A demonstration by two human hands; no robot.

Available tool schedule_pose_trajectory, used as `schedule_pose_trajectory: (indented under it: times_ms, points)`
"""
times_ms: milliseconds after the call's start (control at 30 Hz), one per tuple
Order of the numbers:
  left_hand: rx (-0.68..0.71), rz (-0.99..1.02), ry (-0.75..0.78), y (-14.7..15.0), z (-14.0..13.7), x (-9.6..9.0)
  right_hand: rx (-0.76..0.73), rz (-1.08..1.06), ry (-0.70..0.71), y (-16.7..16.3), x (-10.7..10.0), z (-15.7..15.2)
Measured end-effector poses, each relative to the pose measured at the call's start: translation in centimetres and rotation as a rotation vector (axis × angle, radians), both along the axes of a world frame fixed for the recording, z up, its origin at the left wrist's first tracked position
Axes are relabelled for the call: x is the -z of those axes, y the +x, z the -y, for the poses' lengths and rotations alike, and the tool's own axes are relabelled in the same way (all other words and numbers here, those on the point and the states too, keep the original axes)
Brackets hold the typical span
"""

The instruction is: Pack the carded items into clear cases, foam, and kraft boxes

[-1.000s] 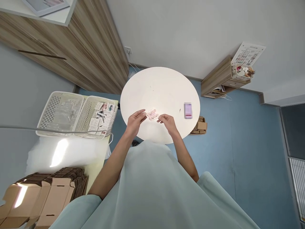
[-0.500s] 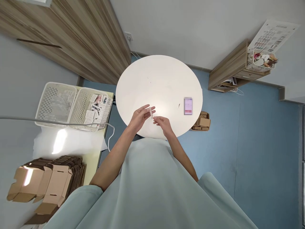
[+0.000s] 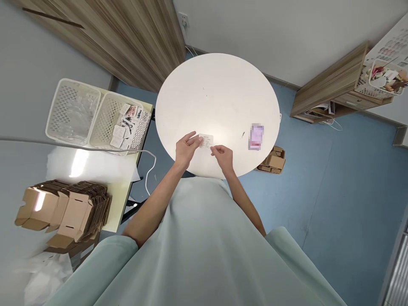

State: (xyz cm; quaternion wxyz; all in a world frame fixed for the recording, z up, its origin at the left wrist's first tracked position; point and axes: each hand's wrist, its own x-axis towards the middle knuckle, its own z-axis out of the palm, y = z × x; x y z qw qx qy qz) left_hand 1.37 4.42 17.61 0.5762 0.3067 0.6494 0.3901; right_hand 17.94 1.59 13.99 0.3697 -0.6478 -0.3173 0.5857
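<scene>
Left hand (image 3: 185,148): thumb and fingers pinching printed white card (image 3: 208,140) by its left edge | right hand (image 3: 223,158): fingertips closed on its near right corner | white card over near part of round white table (image 3: 219,93) | blurred pink-purple object (image 3: 256,137) on table's right | two white baskets (image 3: 103,117) farther left

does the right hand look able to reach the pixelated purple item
Probably yes: only tabletop and a dark mark lie between the right hand and the pixelated purple item, though that hand is at a corner of the white card.
</scene>
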Motion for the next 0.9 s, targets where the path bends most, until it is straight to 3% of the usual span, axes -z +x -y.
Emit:
schedule_pose_trajectory:
  times_ms: [133,400,600,733,900]
  points:
    - [0.029,0.004,-0.015,-0.2,0.5,0.2,0.002,-0.074,-0.080,1.5,0.9,-0.4]
    - [0.019,-0.108,0.056,0.8,1.0,0.1,-0.012,-0.052,-0.049,0.9,0.9,-0.4]
    - [0.025,-0.077,0.000,1.3,1.9,0.7,-0.119,0.150,0.145,-1.2,0.1,1.2]
    - [-0.020,0.000,-0.068,-0.4,2.5,1.0,-0.247,0.157,0.260,-2.3,-0.7,2.0]
    - [0.012,0.373,-0.192,-4.0,2.8,1.6,-0.354,0.213,0.438,-2.6,-1.5,1.3]
